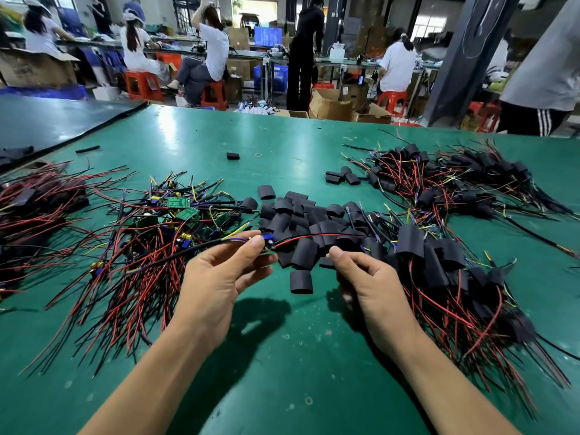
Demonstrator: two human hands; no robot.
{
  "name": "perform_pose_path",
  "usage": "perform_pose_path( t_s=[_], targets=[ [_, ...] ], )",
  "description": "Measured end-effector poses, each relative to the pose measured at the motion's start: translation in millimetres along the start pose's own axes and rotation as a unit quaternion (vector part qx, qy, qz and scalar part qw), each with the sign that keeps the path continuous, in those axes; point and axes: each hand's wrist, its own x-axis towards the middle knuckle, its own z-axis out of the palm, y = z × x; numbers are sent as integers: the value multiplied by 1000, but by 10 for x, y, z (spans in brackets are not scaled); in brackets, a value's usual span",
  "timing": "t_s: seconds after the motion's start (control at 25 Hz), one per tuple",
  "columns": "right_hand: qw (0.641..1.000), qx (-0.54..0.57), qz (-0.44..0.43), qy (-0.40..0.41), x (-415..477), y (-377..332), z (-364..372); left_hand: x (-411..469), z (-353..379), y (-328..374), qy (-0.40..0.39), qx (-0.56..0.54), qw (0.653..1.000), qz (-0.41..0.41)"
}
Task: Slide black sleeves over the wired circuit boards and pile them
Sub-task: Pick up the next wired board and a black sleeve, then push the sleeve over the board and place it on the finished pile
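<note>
- The left hand [219, 277] pinches one wired circuit board [268, 243] between thumb and curled fingers [257, 264], raised above the table [282, 356]. Its red lead [314, 236] trails to the right over the loose black sleeves [301, 221].
- The right hand [370, 284] hovers at the near edge of those sleeves with fingers curled and thumb close to the forefinger. Whether it has hold of anything cannot be told.
- Recommended: take the nearest single sleeve [301, 281], which lies apart and open-ended.
- Gather the right-hand leads into one bundle before threading; stray wires are likely to snag on the sleeve mouth.
- Keep the board level and feed it in end-first, so the components do not catch.
- Place the covered unit on the finished pile [439, 262] at right, apart from the bare boards [175, 215] at left.
</note>
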Motion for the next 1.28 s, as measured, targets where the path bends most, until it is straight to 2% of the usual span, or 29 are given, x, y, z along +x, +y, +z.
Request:
perform_pose_path(
  t_s=[0.12,0.36,0.6,0.76,0.88,1.28],
  targets=[
    [992,119,37,-9,50,-2,1,31,-45,-26,41,-18,999,-28],
    [975,216,55,-3,109,2,-47,117,-171,-11,74,-20,996,-49],
    [975,200,70,61,104,-16,-36,145,-198,-26,88,-13,994,-56],
    [960,266,72,45,84,-84,-30,168,-215,-3,105,-12,992,-62],
    [960,272,67,26,50,-148,-18,172,-224,18,111,-5,992,-64],
    [946,319,26,43,12,-178,27,158,-252,37,104,27,991,-77]
  ],
)
